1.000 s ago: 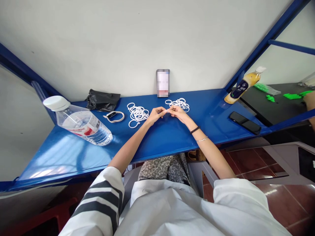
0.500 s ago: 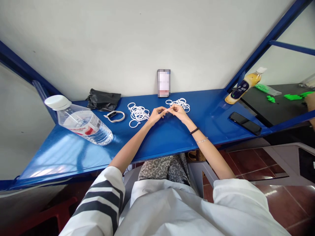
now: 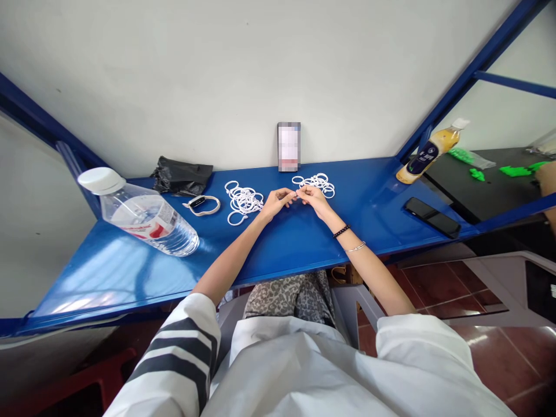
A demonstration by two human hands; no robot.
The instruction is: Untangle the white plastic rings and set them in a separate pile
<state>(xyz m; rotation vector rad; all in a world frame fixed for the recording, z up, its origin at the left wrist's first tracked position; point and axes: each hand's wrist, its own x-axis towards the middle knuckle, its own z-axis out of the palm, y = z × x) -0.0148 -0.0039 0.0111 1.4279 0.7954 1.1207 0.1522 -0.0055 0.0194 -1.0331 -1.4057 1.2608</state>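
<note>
My left hand [image 3: 274,202] and my right hand [image 3: 313,197] meet fingertip to fingertip over the blue table [image 3: 278,243], both pinched on a small white ring [image 3: 297,197] between them. A pile of white rings [image 3: 243,201] lies just left of my left hand. A second pile of white rings [image 3: 319,183] lies just beyond my right hand. My right wrist carries a dark bead bracelet and a thin silver bangle.
A large water bottle [image 3: 139,215] lies on its side at the left. A white smartwatch [image 3: 201,204] and a black bag [image 3: 181,175] sit behind the left pile. A phone [image 3: 289,146] leans on the wall. A yellow drink bottle [image 3: 430,152] and a dark phone [image 3: 432,216] are at the right.
My two hands stay together at the same spot, with only small finger movements on the ring. Nothing else has moved.
</note>
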